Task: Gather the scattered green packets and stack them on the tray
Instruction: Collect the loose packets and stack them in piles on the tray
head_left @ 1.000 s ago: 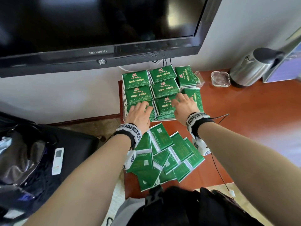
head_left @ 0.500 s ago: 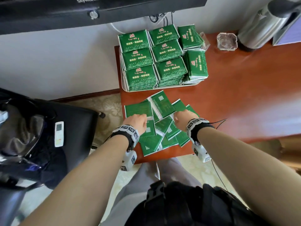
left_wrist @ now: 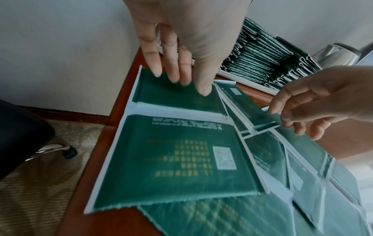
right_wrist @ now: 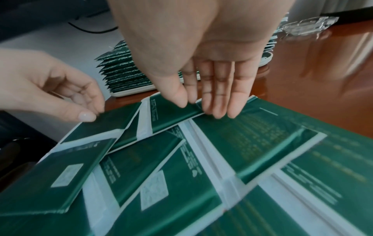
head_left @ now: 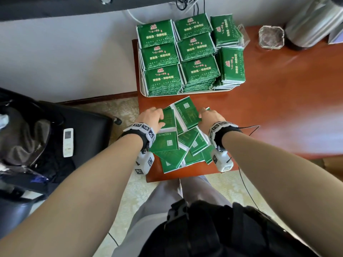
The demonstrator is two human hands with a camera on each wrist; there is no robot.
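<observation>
Several stacks of green packets (head_left: 185, 52) fill a white tray (head_left: 194, 92) at the back of the red-brown table (head_left: 278, 108). In front of it lies a loose pile of scattered green packets (head_left: 174, 143), backs up and overlapping. My left hand (head_left: 157, 119) (left_wrist: 181, 79) reaches over the pile's far left, its straight fingertips and thumb touching one packet (left_wrist: 177, 99). My right hand (head_left: 203, 115) (right_wrist: 203, 108) is at the far right of the pile, straight fingers and thumb touching the edge of another packet (right_wrist: 171, 115). Neither packet is lifted.
A steel kettle (head_left: 311, 21) and a glass ashtray (head_left: 271, 37) stand at the back right. A black chair with a white remote (head_left: 68, 140) is left of the table. The pile lies near the table's left and front edges. A thin cable (head_left: 250, 128) trails from my right wrist.
Both hands have drawn back from the stacks on the tray to the scattered pile, and now touch its far packets. The view has tilted down.
</observation>
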